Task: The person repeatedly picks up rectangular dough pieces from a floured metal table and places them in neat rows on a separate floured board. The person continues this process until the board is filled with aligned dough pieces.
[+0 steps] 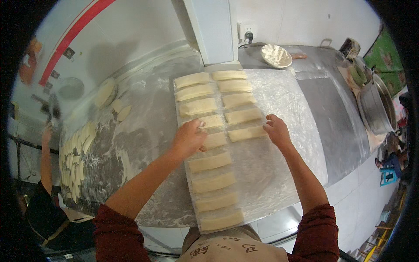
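Observation:
Flattened dough strips (pixel 209 181) lie crosswise in a long column on a floured, pale board or sheet. A shorter column of strips (pixel 243 116) lies to its right. My left hand (pixel 191 135), fingers curled, is over the long column's middle and partly hides two strips; whether it grips one is unclear. My right hand (pixel 277 129) has bent fingertips at the right end of the lowest strip (pixel 247 133) in the shorter column; contact or a hold cannot be told.
Floured metal worktop (pixel 150 131) around; many cut dough pieces (pixel 77 160) at left. A flour bowl (pixel 276 56) stands at the back, a large metal pot (pixel 376 104) at right. A wall post (pixel 214 32) meets the back edge. A co-worker's arm (pixel 46 160) reaches up at far left.

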A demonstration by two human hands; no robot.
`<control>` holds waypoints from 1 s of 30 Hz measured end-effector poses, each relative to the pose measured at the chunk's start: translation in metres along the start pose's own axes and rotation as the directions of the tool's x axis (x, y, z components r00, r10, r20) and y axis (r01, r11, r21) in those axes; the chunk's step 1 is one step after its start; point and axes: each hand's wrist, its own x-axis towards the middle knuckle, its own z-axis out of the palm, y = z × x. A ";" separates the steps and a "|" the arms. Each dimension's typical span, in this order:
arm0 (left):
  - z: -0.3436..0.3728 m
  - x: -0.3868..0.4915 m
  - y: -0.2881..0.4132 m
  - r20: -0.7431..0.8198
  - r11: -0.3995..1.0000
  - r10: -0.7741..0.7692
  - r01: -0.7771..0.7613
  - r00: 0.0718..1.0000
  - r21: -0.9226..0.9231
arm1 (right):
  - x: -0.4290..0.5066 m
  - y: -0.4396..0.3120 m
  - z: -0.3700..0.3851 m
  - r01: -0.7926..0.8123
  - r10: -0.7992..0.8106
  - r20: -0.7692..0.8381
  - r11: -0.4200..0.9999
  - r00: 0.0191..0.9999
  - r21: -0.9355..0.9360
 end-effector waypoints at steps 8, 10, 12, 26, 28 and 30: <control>-0.096 -0.081 -0.103 -0.129 0.984 -0.083 0.060 0.988 -0.168 | 0.017 0.035 0.014 0.225 -0.235 -0.076 0.967 0.969 -0.118; -0.129 -0.110 -0.140 -0.185 0.972 -0.177 0.143 0.967 -0.185 | 0.020 0.052 0.003 0.136 -0.140 -0.004 0.968 0.990 -0.209; -0.162 -0.138 -0.159 -0.255 0.951 -0.306 0.286 0.917 -0.114 | 0.007 0.071 0.001 0.174 -0.125 -0.170 0.934 0.977 0.312; -0.482 -0.243 -0.456 -0.646 0.580 0.104 0.482 0.756 0.657 | -0.103 -0.046 0.039 -0.308 0.319 -0.122 0.946 0.940 0.099; -0.499 -0.222 -0.453 -0.623 0.593 0.086 0.463 0.778 0.659 | -0.114 -0.067 0.049 -0.290 0.306 -0.146 0.950 0.941 0.119; -0.518 -0.210 -0.471 -0.575 0.574 0.062 0.442 0.816 0.689 | -0.123 -0.084 0.057 -0.252 0.270 -0.151 0.959 0.951 0.128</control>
